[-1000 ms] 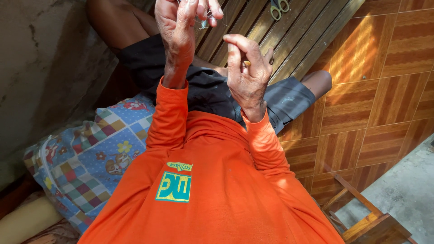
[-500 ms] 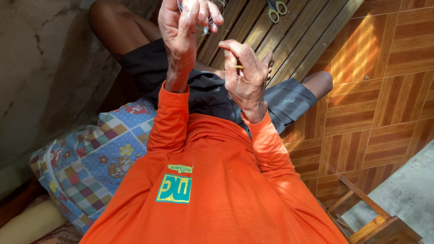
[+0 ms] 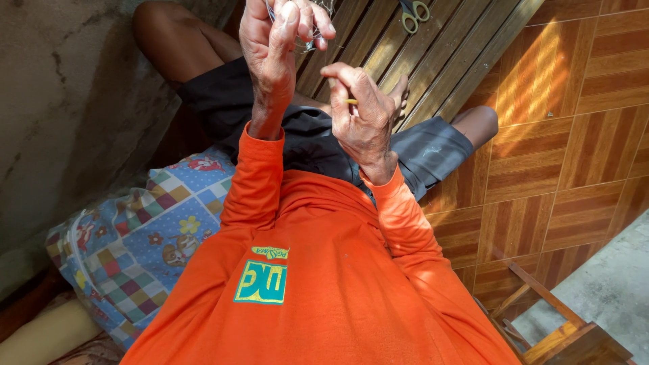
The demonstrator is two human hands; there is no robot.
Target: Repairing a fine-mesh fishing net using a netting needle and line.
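Observation:
My left hand (image 3: pixel 274 51) is raised at the top centre. Its fingertips pinch a fine, pale net-like thread (image 3: pixel 307 42), which is hard to make out. Just below and to the right, my right hand (image 3: pixel 365 118) curls around a thin yellow stick (image 3: pixel 351 101), of which only the tip shows by the index finger. The two hands are close together but apart. Both arms wear orange long sleeves (image 3: pixel 405 230), and my lap in dark shorts (image 3: pixel 304 138) lies under the hands.
Scissors with yellow-green handles (image 3: pixel 414 13) lie on the wooden slats (image 3: pixel 439 61) at the top. A patchwork cushion (image 3: pixel 135 243) sits at the left by a concrete wall (image 3: pixel 61 101). Brown floor tiles (image 3: pixel 561 149) fill the right, with a wooden frame (image 3: pixel 561 331) at the bottom right.
My right hand's fingers have curled in, and the yellow stick's tip now shows. My left hand stays raised, its fingers shifting slightly on the thread.

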